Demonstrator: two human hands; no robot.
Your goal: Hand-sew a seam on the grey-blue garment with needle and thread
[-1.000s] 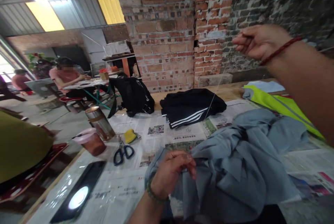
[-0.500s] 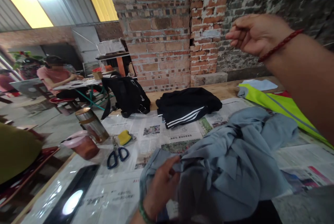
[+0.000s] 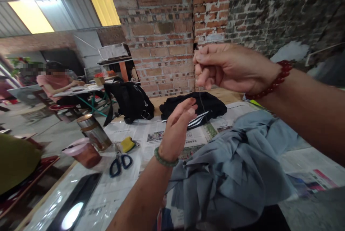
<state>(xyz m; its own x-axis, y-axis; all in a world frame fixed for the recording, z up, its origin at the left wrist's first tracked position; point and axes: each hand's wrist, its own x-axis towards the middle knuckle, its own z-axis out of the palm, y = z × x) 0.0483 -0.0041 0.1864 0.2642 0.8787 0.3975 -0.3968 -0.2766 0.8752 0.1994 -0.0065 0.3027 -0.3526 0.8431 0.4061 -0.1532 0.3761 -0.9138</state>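
My right hand (image 3: 219,66), with a red beaded bracelet at the wrist, is raised in front of the brick wall. Its thumb and forefinger are pinched together; whatever they hold is too small to make out. Lower and to the left, my left hand (image 3: 178,127), wearing a green bracelet, is held up with fingers stretched out and nothing visible in it. Below both hands a crumpled grey cloth (image 3: 237,166) is heaped on the newspaper-covered table. Behind my left hand lies a folded black garment with white stripes (image 3: 210,103).
A black bag (image 3: 129,101) stands at the table's far edge. On the left are a steel flask (image 3: 94,132), a lidded cup (image 3: 83,153), scissors (image 3: 120,164), a yellow object (image 3: 127,144) and a dark glossy slab (image 3: 78,200). A person (image 3: 54,80) sits at another table.
My left hand has let go of the grey cloth and risen towards my right hand. The right hand has come down and to the left, nearer the middle of the view.
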